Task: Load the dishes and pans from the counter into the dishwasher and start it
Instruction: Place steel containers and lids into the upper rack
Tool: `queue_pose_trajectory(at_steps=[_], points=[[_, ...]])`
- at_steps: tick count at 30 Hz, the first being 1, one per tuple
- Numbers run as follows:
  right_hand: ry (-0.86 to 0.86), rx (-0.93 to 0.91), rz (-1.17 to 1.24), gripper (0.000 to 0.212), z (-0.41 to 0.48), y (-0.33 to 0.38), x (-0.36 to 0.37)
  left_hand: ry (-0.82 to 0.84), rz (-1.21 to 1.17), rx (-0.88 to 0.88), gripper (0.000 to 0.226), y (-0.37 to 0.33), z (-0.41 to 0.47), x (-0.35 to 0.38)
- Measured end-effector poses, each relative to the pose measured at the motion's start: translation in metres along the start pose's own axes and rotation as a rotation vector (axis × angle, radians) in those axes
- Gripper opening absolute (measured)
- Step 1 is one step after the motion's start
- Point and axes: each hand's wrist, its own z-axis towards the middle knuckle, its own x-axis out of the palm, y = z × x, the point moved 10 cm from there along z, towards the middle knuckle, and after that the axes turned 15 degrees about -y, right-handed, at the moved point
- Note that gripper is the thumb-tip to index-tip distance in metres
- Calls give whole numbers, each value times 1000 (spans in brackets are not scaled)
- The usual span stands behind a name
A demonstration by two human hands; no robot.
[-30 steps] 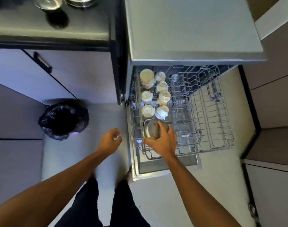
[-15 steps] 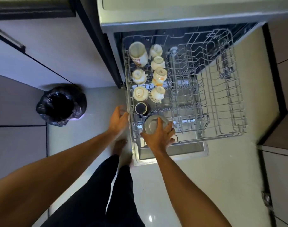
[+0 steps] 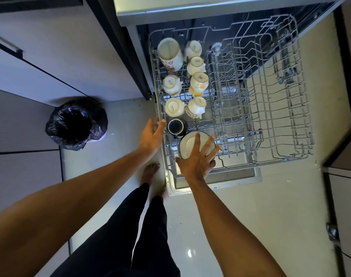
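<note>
This was a home kitchen. A dishwasher (image 3: 214, 181) stood open under a counter (image 3: 190, 5), its wire rack (image 3: 270, 100) pulled out over a pale tiled floor (image 3: 250, 216) and holding upturned cups (image 3: 171, 84) and a mug (image 3: 169, 53). Flat-fronted cupboards (image 3: 50, 68) lined the sides. A small bin (image 3: 76, 124) with a black bag sat nearby, and a bare foot (image 3: 149, 172) showed on the tiles.
</note>
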Motion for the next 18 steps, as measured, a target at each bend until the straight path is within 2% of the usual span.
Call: queue_pose_trajectory(at_steps=[4, 8, 14, 18], points=[[50, 12, 68, 127, 1, -3, 2, 20, -20, -12, 46, 2, -1, 4], [26, 97, 198, 121, 2, -13, -11, 24, -55, -21, 41, 2, -2, 5], [-48, 260, 401, 97, 5, -33, -27, -3, -57, -37, 38, 2, -2, 3], [-60, 297, 464, 83, 9, -40, -29, -14, -50, -39, 38, 5, 0, 2]])
